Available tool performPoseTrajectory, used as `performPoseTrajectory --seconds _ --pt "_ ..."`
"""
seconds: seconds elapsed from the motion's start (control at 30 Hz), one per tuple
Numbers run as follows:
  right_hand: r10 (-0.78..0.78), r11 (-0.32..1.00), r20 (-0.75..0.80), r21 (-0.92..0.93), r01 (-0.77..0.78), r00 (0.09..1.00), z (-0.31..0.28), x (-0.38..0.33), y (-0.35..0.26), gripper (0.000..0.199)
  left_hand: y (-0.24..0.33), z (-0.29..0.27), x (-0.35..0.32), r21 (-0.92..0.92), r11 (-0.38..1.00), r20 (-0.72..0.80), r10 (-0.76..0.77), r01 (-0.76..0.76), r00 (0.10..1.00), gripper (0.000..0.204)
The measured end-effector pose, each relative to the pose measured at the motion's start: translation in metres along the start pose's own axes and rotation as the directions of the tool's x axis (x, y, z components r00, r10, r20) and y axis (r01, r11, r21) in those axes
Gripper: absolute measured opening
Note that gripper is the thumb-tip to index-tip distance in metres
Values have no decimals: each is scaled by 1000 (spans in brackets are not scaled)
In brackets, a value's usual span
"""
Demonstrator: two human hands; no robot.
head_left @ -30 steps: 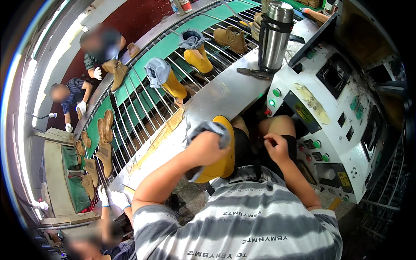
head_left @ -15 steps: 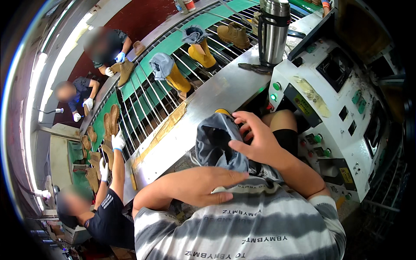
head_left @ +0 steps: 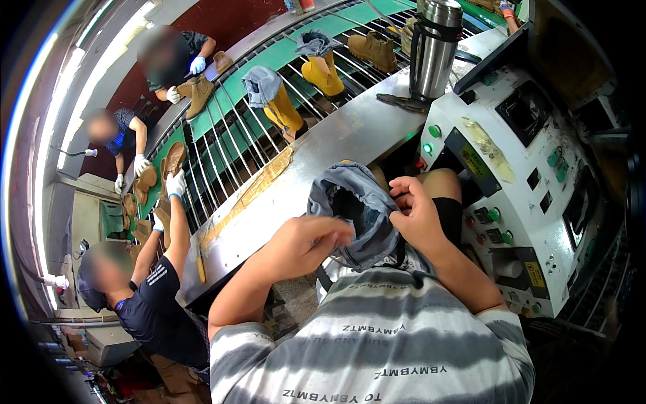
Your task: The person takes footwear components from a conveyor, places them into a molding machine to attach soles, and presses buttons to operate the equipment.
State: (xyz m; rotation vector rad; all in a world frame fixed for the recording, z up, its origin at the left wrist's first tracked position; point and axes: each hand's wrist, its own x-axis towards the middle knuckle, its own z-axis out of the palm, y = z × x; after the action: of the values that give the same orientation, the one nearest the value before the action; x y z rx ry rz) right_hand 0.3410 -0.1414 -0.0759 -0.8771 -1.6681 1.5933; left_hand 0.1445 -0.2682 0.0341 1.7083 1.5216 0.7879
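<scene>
A boot with a loose grey cloth lining (head_left: 373, 232) stands upright at my lap, its opening facing up. At the left rim of the lining is my left hand (head_left: 306, 242), fingers loosely bent over the edge and apart from the thumb. My right hand (head_left: 418, 215) is at the opposite rim, its fingers curled and its thumb against the cloth. The lining hides most of the boot's body.
Ahead is a metal ledge (head_left: 330, 145), with pliers (head_left: 402, 102) and a steel flask (head_left: 432, 57). Yellow boots (head_left: 284, 111) stand on the roller conveyor beyond. A control panel (head_left: 498, 175) is close on my right. Co-workers (head_left: 151, 310) handle footwear at left.
My left hand has risen from my shirt to the lining's left rim. My right fingers have curled in at the right rim. The boot opening now faces up more; a co-worker has raised a sole.
</scene>
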Motion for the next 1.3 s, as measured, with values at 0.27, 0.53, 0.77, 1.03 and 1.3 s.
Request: performPoseTrajectory --seconds 0.27,0.53,0.77,1.03,1.3 --pt "36 995 6 93 -36 999 -3 27 31 44 -3 1 53 637 766 527 -348 -90 775 24" --pt "-595 770 -20 -304 562 804 2 19 7 34 -15 -3 42 437 899 504 -259 15 824 7" --pt "-700 568 245 -378 731 671 -7 25 -17 29 -6 -8 38 547 837 436 -274 -11 857 22" --pt "-573 533 323 -550 643 753 -4 47 -19 24 -31 4 22 550 822 325 -51 -145 944 22" --pt "-564 626 376 -387 678 735 2 51 -34 24 -1 -10 20 679 726 235 -78 -106 969 12"
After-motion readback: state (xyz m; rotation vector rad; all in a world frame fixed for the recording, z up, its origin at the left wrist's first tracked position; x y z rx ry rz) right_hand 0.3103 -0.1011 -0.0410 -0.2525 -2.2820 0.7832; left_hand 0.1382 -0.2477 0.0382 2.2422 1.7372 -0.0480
